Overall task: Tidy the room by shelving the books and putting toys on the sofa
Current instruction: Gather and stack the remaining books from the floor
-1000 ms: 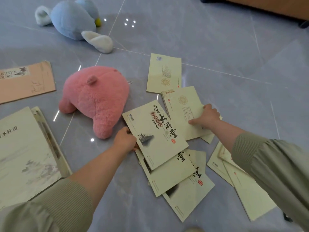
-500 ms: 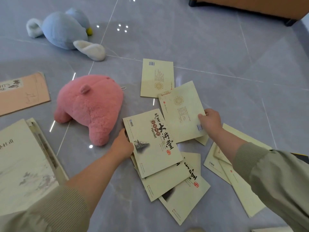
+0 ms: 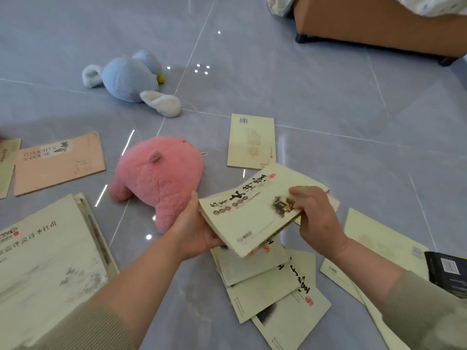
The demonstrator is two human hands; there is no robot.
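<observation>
over the pile (image 3: 273,286), you're gripping a stack (image 3: 247,215) of books at both ends, likely squaring it for shelving. your left hand (image 3: 195,231) is cupping the left edge, thumb up the side, fingers hidden underneath. your right hand (image 3: 316,218) is pinching the right corner, fingers curled onto the cover. stack count isn't showing. pink toy (image 3: 159,178) and blue toy (image 3: 129,79) are lying on the floor (image 3: 303,97), off the sofa (image 3: 366,26), which is getting cropped.
</observation>
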